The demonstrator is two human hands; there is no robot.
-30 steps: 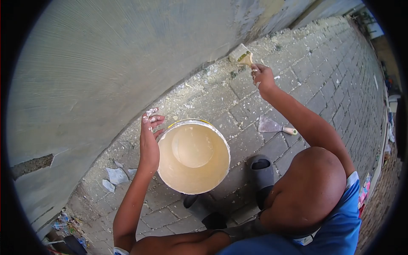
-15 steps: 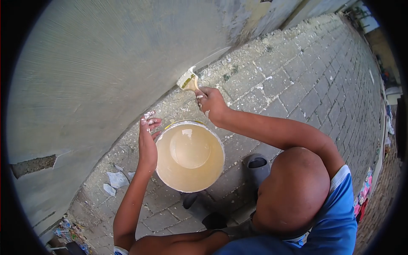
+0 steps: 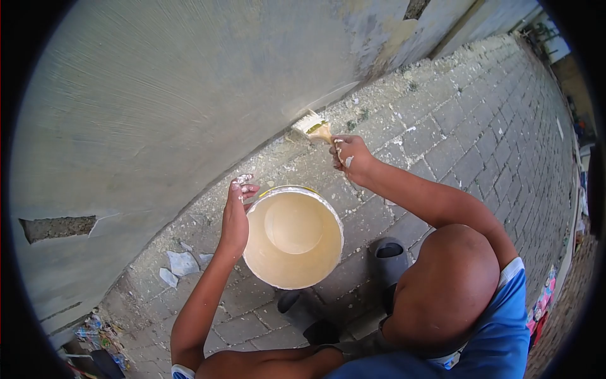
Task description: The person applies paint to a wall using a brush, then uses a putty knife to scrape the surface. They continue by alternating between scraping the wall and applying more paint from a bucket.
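My right hand grips the wooden handle of a paintbrush, its pale, paint-covered bristles right at the foot of the grey wall. White paint smears that hand's thumb side. Lower down, a paint bucket with a whitened rim stands on the paving, cream-coloured inside. My left hand is at the bucket's left side, palm towards it. Its fingers are apart and slightly bent near the rim, the fingertips coated with white paint.
Grey paving bricks run along the wall, speckled with pale crumbs and drips near its base. Broken flakes lie left of the bucket. My dark shoes are close behind it. Litter sits at the lower left; the wall has a rough hole.
The paintbrush in my right hand has moved right along the foot of the wall. The whole view has shifted slightly; my left hand stays beside the bucket.
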